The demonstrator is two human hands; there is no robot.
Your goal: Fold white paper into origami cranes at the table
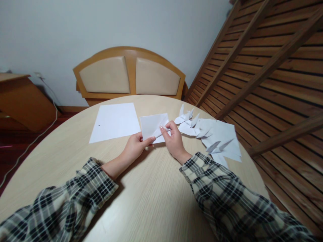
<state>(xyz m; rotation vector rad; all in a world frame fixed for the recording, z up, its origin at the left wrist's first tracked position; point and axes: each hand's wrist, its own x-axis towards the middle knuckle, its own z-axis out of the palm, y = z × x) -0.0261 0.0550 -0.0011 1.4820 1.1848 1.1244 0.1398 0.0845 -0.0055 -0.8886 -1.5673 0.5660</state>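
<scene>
Between my two hands is a folded sheet of white paper [151, 123], raised a little over the table, with a diagonal fold along its lower right. My left hand [137, 146] grips its lower edge, thumb on top and fingers behind. At the right side, my right hand [173, 139] pinches the folded corner between thumb and bent fingers. To the right of that hand stand several folded white paper cranes [189, 124], some of them overlapping. Left of my hands lies a flat white sheet [116, 121] with a small dark dot.
All of this is on a round light-wood table [141, 201]. More white paper [224, 134] lies under the cranes at the right. Beyond the far edge stands a padded wooden headboard [132, 74]. A slatted wooden panel [277, 74] rises at the right, and a cable [35, 137] runs down at the left.
</scene>
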